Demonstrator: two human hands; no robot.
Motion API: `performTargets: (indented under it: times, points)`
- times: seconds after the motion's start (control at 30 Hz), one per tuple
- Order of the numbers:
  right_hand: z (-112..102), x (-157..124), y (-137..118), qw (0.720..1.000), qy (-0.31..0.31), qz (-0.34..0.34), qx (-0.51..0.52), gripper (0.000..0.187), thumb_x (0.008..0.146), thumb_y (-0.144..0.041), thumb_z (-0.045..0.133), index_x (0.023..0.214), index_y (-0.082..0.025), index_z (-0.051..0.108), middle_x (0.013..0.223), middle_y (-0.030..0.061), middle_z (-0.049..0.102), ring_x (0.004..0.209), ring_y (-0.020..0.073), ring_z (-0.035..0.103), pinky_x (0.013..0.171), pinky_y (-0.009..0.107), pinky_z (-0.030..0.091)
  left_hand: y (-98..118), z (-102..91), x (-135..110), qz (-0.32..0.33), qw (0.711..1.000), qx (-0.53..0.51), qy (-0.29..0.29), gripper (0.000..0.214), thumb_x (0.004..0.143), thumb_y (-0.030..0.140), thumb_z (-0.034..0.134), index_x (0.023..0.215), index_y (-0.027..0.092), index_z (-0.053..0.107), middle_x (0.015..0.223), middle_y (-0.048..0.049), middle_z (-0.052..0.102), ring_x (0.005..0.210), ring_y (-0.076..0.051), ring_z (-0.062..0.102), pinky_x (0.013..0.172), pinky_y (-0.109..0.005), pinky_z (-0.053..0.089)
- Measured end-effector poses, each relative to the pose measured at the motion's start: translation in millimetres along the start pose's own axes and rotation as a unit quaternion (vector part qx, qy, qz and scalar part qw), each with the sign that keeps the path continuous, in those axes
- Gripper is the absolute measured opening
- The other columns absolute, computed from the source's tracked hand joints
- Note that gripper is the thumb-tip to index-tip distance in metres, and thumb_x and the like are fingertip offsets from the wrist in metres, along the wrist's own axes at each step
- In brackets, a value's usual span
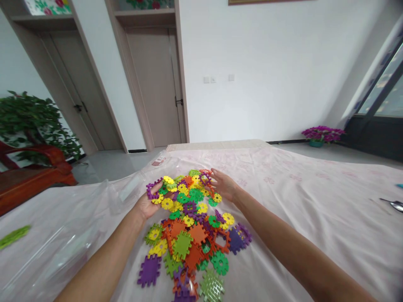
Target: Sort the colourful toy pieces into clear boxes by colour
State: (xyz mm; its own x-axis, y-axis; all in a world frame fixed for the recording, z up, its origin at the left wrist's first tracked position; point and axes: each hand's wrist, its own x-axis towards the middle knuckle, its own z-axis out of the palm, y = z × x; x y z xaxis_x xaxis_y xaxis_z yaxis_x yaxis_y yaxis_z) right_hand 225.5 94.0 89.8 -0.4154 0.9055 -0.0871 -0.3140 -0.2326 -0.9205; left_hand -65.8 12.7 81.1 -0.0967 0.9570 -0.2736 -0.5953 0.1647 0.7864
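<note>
A heap of flat plastic interlocking pieces [189, 226], in yellow, green, orange and purple, lies on a table under a pale pink cloth [299, 201]. My left hand [147, 204] rests palm up at the heap's left side, fingers curled under several yellow and purple pieces. My right hand [224, 185] lies at the heap's far right edge, fingers stretched out and touching the pieces there. Both forearms reach in from the bottom of the view.
A clear plastic bag [94, 209] lies crumpled left of the heap. A green piece [14, 236] sits at the far left edge. A metal tool [393, 204] lies at the right edge. Beyond are doors, a wooden chair [34, 172], plants and purple flowers [321, 134].
</note>
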Motion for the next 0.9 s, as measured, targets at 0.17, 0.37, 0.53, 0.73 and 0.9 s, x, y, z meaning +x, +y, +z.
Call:
performTargets:
  times: [0.17, 0.37, 0.53, 0.73, 0.9]
  points:
    - [-4.7, -11.8, 0.1, 0.985, 0.059, -0.042, -0.156, 0.062, 0.076, -0.039, 0.069, 0.134, -0.026, 0.049, 0.152, 0.0102, 0.039, 0.131, 0.0292, 0.047, 0.099, 0.046, 0.049, 0.4, 20.7, -4.5, -0.025, 0.999, -0.017, -0.020, 0.022, 0.090, 0.021, 0.060, 0.111, 0.014, 0.062, 0.098, -0.0099, 0.073, 0.087, -0.024, 0.073, 0.073, -0.041, 0.063]
    - [-0.4, -62.5, 7.6, 0.825, -0.106, -0.219, -0.510, 0.080, 0.070, -0.049, 0.078, 0.142, -0.032, 0.048, 0.155, 0.0079, 0.037, 0.143, 0.0309, 0.030, 0.117, 0.052, 0.023, -2.4, 36.4, -17.6, 0.026, 0.989, 0.136, -0.053, 0.032, 0.075, 0.017, 0.076, 0.105, 0.014, 0.064, 0.105, -0.0108, 0.071, 0.090, -0.025, 0.072, 0.076, -0.037, 0.062]
    - [11.4, -129.4, 29.2, 0.708, -0.256, -0.251, -0.608, 0.104, 0.065, -0.058, 0.080, 0.153, -0.039, 0.027, 0.161, 0.0059, 0.025, 0.147, 0.0342, 0.019, 0.118, 0.056, 0.011, -14.2, 18.6, -32.7, 0.110, 0.925, 0.353, -0.094, 0.058, 0.068, 0.024, 0.078, 0.123, 0.020, 0.060, 0.127, -0.0124, 0.063, 0.118, -0.029, 0.061, 0.098, -0.040, 0.051]
    - [13.3, -118.4, 49.8, 0.628, -0.305, -0.243, -0.673, 0.086, 0.081, -0.063, 0.062, 0.154, -0.035, 0.026, 0.159, 0.0077, 0.029, 0.145, 0.0373, 0.022, 0.114, 0.062, 0.013, -40.3, 0.4, -45.6, 0.146, 0.841, 0.508, -0.120, 0.069, 0.065, 0.009, 0.057, 0.133, 0.017, 0.052, 0.141, -0.0115, 0.054, 0.135, -0.025, 0.045, 0.117, -0.041, 0.030]
    - [4.6, -62.9, 48.9, 0.613, -0.132, -0.222, -0.747, 0.064, 0.088, -0.035, 0.056, 0.149, -0.030, 0.037, 0.151, 0.0091, 0.041, 0.137, 0.0318, 0.034, 0.110, 0.053, 0.026, -43.8, -2.7, -49.3, 0.183, 0.786, 0.581, -0.107, 0.073, 0.069, 0.024, 0.068, 0.140, 0.018, 0.048, 0.147, -0.0116, 0.048, 0.137, -0.029, 0.041, 0.118, -0.043, 0.027]
